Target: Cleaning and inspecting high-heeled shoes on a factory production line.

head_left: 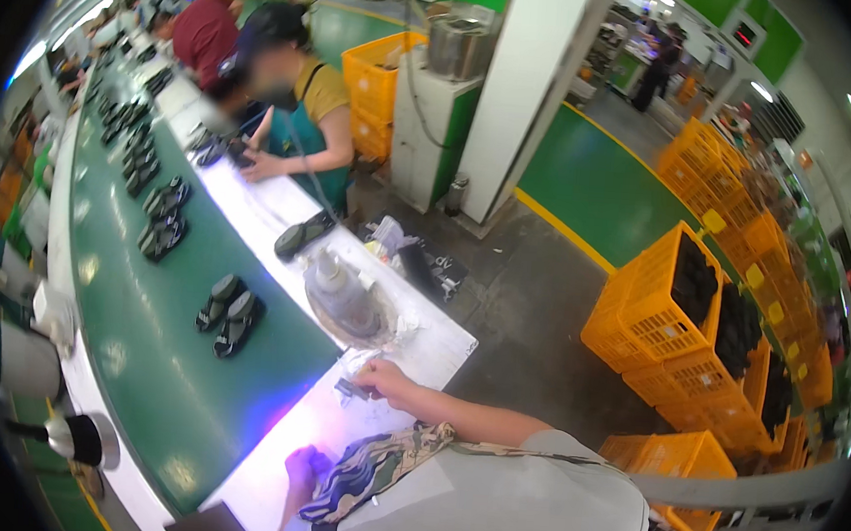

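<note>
Gripping a small grey piece (349,389) between the bent fingers (369,370) of the right hand (388,381), at the near end of the white counter (281,433), just beside some crumpled white material (358,358); bathing the left hand (306,466) in blue-violet light, nearer and farther left over the same counter; unable to tell open from closed for the left fingers, or to make out anything within them; just beyond the right hand, seeing a cloudy bottle (337,284) on a soiled tray (373,333); farther along, a lone dark sandal (303,234); to the left, a green conveyor belt (142,374) with a near pair of sandals (229,316) and more pairs farther off; beyond, a co-worker (301,138) in a teal apron, hands at dark footwear on the counter; far right, stacked orange crates (643,325) with dark contents.
</note>
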The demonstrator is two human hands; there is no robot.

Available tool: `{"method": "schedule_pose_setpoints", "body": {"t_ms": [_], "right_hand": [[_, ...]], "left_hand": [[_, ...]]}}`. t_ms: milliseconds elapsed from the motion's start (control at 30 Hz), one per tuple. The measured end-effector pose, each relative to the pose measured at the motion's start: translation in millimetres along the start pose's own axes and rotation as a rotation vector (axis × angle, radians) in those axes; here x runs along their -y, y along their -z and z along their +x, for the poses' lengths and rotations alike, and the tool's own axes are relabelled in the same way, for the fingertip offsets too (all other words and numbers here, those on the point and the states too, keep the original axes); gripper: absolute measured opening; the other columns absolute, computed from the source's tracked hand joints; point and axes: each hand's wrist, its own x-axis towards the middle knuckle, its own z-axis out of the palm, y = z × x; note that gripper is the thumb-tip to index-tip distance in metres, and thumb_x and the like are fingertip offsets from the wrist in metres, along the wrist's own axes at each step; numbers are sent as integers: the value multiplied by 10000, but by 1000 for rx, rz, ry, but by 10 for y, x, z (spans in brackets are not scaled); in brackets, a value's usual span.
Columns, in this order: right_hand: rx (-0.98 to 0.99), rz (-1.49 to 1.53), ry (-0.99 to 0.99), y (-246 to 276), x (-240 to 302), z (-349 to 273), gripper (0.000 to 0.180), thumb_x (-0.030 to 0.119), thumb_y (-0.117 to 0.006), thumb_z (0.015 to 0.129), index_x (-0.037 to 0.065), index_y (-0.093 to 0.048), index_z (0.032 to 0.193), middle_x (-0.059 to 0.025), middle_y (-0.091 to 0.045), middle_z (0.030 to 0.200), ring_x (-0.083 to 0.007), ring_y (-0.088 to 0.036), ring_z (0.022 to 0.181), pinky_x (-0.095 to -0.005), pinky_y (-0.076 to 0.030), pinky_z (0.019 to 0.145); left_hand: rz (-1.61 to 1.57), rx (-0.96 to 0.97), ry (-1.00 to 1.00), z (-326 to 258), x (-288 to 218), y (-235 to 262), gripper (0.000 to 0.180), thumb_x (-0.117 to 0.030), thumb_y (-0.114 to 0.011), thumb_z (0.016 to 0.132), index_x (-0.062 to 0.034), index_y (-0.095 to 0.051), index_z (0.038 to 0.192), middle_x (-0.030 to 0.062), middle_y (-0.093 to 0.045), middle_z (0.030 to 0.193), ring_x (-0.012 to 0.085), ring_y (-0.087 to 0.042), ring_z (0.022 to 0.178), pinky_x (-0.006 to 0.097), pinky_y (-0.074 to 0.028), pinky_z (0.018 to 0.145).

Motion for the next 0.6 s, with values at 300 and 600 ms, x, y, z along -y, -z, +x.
{"method": "schedule_pose_setpoints", "body": {"t_ms": [300,600], "right_hand": [[74,6,-187,468,-78,226,142,136,-728,822,100,-612,896,-15,-644,758,-98,-555,575,-243,-401,502],[185,-14,-134,378,245,762,150,114,-719,836,99,-596,921,13,-622,740,-93,-549,579,-249,-431,502]], "left_hand": [[59,-224,-32,395,138,1,159,-118,-609,899,-9,-577,787,98,-598,680,198,-582,524,323,-484,473],[-441,-353,-37,662,-45,-106,221,-228,-600,949,-25,-622,1033,122,-661,950,266,-668,833,355,-551,675]]}}
